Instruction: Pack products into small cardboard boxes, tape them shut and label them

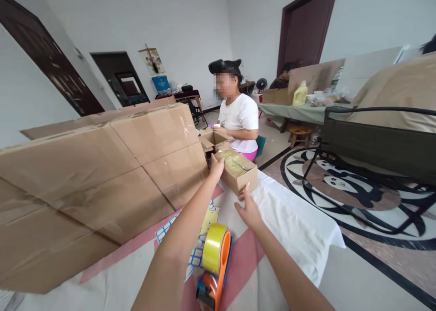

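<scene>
A small cardboard box (235,177), closed along its top with yellowish tape, sits on the cloth-covered table in front of me. My left hand (217,168) grips its left side, thumb along the upper edge. At the near end, my right hand (251,207) presses its fingertips against the lower front, with the thumb held apart. Closer to me lies a tape dispenser (223,256) in orange and blue, carrying a roll of yellow tape (213,249). It rests partly over a yellow and blue printed sheet (209,218).
Large taped cardboard panels (102,174) wall off the left side. An open carton (214,140) stands beyond the small box, before a seated person (240,115) in white. To the right are a dark folding chair (381,142) and another table (313,113) with a yellow jug (300,94).
</scene>
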### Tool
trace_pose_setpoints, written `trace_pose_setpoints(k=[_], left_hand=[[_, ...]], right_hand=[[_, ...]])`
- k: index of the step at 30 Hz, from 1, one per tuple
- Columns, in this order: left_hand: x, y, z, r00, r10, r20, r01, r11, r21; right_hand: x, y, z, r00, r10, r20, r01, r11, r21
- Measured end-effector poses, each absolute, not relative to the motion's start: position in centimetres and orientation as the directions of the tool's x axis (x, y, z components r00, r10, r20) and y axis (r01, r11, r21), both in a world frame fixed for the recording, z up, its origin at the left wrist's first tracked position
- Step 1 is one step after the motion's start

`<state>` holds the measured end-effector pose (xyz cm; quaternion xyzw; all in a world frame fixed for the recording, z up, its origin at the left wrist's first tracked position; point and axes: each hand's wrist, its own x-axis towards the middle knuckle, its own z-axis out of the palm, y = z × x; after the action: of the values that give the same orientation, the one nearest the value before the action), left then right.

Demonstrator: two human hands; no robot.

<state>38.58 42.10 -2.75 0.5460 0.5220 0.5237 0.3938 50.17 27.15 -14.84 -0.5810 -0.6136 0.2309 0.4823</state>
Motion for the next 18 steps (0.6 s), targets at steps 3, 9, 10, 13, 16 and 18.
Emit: trace_pose_setpoints(k=[3,9,10,13,16,18], left_hand=[[36.3,35.5,-2.5,0.065,0.977,0.203,0.147,-0.210,0.966],[19.9,13.3,-2.4,0.256,0.945,0.201,0.297,-0.275,0.914],[16.0,9.7,-2.4,0.217,0.957,0.192,0.352,-0.261,0.899],[3.4,1.7,-2.4,-0.003,0.983,0.183,0.498,-0.157,0.853],[-8.8,-1.2,-2.0,-0.300,0.922,0.244,0.608,-0.012,0.794],[-15.4,-0.1,-1.2,-0.443,0.841,0.311,0.663,0.075,0.744]], right_hand=[[50.1,28.0,-14.7,0.089,0.948,0.307,0.514,0.220,-0.829],[50.6,25.6,-8.9,0.221,0.957,0.188,0.495,0.056,-0.867],[50.6,24.6,-7.3,0.234,0.953,0.192,0.500,0.052,-0.865],[48.5,20.0,-3.3,0.317,0.883,0.346,0.558,0.121,-0.821],[41.3,13.1,-2.8,0.149,0.813,0.563,0.649,0.349,-0.676],[34.2,8.2,-4.8,-0.262,0.787,0.558,0.522,0.602,-0.604]])
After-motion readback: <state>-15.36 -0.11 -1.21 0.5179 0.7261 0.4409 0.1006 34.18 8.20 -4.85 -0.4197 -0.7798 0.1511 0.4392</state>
